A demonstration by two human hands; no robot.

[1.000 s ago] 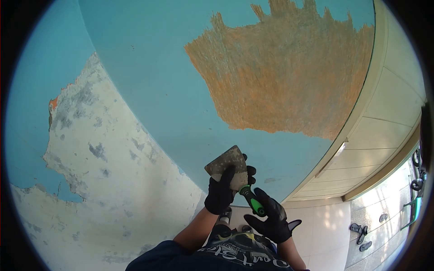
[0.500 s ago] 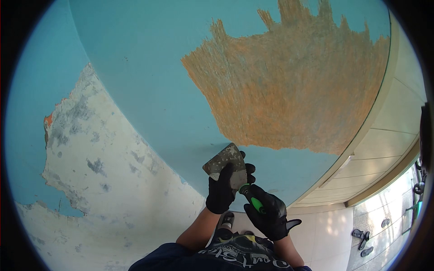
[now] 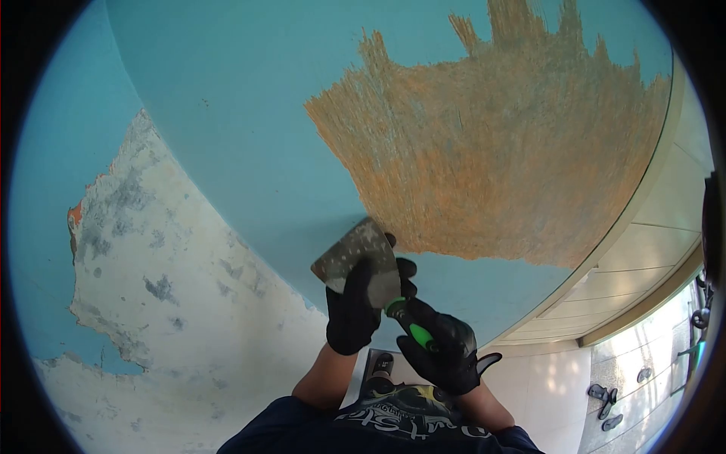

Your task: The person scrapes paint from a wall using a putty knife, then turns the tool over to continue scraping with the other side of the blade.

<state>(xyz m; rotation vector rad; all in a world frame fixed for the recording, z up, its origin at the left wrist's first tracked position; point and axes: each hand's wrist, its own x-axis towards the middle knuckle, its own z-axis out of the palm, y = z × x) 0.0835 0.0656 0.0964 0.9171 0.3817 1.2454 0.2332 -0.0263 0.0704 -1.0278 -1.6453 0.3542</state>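
Note:
A wide-bladed scraper (image 3: 361,247) with a black and green handle is between my two black-gloved hands. My right hand (image 3: 442,349) wraps around its handle. My left hand (image 3: 351,321) grips the blade, thumb on the near face and fingertips showing past the far edge. The blade is speckled with pale residue and tilts up to the left. Its upper corner overlaps the lower left edge of a bare brownish-orange patch (image 3: 484,166) on the blue wall (image 3: 242,113).
To the left, a white, grey-stained stripped area (image 3: 174,257) has ragged blue paint edges. A cream tiled ledge (image 3: 635,265) curves along the right. Several dark sandals (image 3: 605,399) lie on the paving at lower right. My shoe (image 3: 383,365) shows below.
Both hands have shifted left with the scraper, and its blade has come up slightly and looks larger. The wall patch has moved a little rightward in view.

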